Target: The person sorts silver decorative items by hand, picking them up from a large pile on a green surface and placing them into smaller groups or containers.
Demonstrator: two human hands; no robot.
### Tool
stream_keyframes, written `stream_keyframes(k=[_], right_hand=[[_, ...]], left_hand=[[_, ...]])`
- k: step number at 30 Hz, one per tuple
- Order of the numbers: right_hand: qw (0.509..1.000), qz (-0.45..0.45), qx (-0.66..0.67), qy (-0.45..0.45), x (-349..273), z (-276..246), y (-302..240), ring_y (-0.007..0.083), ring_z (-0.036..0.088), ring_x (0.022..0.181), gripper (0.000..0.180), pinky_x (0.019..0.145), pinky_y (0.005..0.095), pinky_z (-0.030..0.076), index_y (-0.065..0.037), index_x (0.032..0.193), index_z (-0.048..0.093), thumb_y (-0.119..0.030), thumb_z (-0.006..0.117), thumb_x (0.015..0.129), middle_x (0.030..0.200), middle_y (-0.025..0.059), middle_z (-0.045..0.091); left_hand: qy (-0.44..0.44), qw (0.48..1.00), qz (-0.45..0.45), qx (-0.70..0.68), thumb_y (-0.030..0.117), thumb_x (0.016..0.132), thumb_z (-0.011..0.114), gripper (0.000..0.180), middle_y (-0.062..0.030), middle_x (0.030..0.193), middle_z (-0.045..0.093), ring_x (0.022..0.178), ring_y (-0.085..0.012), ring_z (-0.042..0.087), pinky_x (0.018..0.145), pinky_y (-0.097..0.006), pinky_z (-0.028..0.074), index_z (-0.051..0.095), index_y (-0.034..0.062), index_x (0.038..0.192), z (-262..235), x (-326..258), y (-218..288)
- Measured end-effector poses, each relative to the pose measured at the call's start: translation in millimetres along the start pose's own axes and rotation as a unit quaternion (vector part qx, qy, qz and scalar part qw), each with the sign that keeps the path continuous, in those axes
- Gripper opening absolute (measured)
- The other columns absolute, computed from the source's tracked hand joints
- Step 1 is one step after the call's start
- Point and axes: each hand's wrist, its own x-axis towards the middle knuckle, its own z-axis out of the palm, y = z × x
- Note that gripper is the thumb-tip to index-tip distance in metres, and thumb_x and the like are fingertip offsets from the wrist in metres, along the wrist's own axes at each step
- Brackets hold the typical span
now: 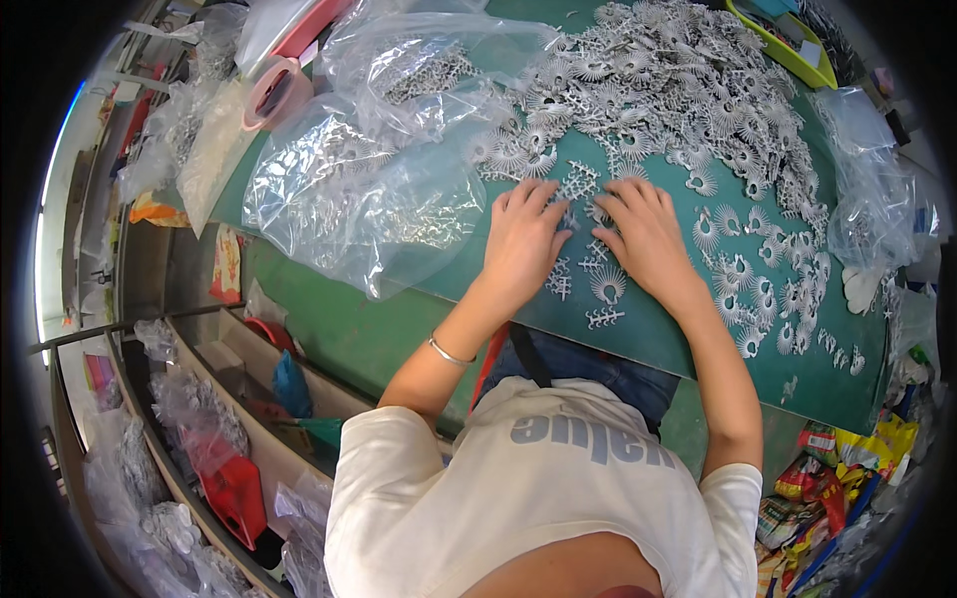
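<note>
Shiny silvery metal ornaments (688,90), glossy clear plastic bags (369,189), matt green mat (658,329)

White short-sleeved T-shirt (538,488), grey lettering; thin silver bracelet (448,353) on left wrist; jeans (598,367).

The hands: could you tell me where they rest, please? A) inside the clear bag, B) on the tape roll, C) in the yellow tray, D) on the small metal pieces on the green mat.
D: the left hand and right hand lie flat, side by side, on the metal pieces on the green mat.

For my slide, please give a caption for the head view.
Both hands, left hand and right hand, sort small silver metal pieces on a green table.
</note>
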Motion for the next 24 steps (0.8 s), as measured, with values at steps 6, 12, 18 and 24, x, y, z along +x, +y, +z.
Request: stream_keyframes(k=[6, 12, 18, 24], right_hand=[[0.998, 0.043, 0.003, -0.042, -5, -20, -6, 0.0266, 0.049, 0.093, 0.031, 0.079, 0.0372, 0.037, -0.002, 0.089, 0.059, -0.018, 0.073, 0.067, 0.096, 0.0087, 0.053], [0.997, 0.05, -0.036, 0.054, 25, 13, -13, 0.0268, 0.048, 0.093, 0.049, 0.079, 0.0361, 0.037, -0.001, 0.105, 0.055, -0.019, 0.075, 0.065, 0.1, 0.0096, 0.053], [0.996, 0.064, -0.047, -0.026, 21, 2, -15, 0.0258, 0.047, 0.096, 0.034, 0.079, 0.0357, 0.036, -0.002, 0.098, 0.059, -0.012, 0.071, 0.067, 0.101, 0.0091, 0.053], [0.999, 0.016, -0.027, 0.018, 23, 1, -14, 0.0261, 0.047, 0.099, 0.023, 0.083, 0.0373, 0.036, -0.005, 0.093, 0.062, -0.008, 0.067, 0.07, 0.105, 0.0091, 0.054]], left_hand=[[0.02, 0.993, -0.002, -0.115, 0.009, 0.07, 0.069, 0.029, -0.0115, 0.106, 0.056, 0.102, -0.0297, 0.05, 0.088, -0.04, 0.037, 0.059, 0.0027, 0.097, -1, -18, -9], [0.059, 0.996, -0.068, -0.019, 0.011, 0.067, 0.073, 0.037, -0.0085, 0.104, 0.054, 0.1, -0.0276, 0.048, 0.083, -0.037, 0.035, 0.058, 0.0038, 0.1, 1, -14, 3], [0.047, 0.997, -0.053, -0.032, 0.01, 0.068, 0.07, 0.041, -0.0091, 0.104, 0.052, 0.099, -0.0266, 0.047, 0.081, -0.037, 0.033, 0.056, 0.0025, 0.106, 3, -16, -3], [0.039, 0.999, 0.002, 0.019, 0.006, 0.073, 0.065, 0.036, -0.0074, 0.105, 0.054, 0.097, -0.0248, 0.049, 0.08, -0.037, 0.036, 0.057, 0.0051, 0.107, 11, 13, -3]])
